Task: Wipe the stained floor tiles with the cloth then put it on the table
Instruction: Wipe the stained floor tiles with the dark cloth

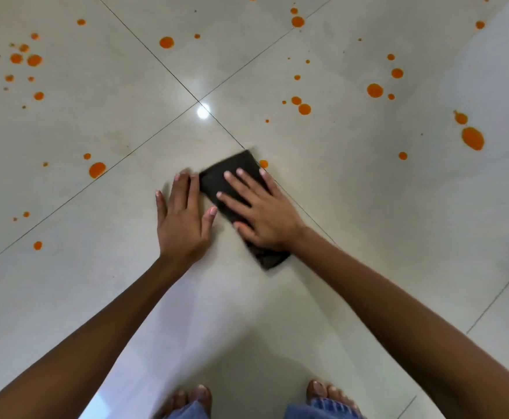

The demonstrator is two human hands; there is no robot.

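A folded black cloth [226, 173] lies flat on the pale glossy floor tiles [368, 207] near the middle of the view. My right hand [259, 210] presses down on it with fingers spread straight. My left hand [183, 219] lies flat on the tile just left of the cloth, its fingertips touching the cloth's left edge. Several orange stains dot the tiles: one [263, 163] right at the cloth's far corner, a bigger one [97, 169] to the left, a large one [472, 138] at the right. The table is out of view.
Dark grout lines cross just beyond the cloth [199, 101]. More orange spots cluster at the far left [34, 60] and far right [375, 90]. My bare feet [328, 391] and jeans hems stand at the bottom edge.
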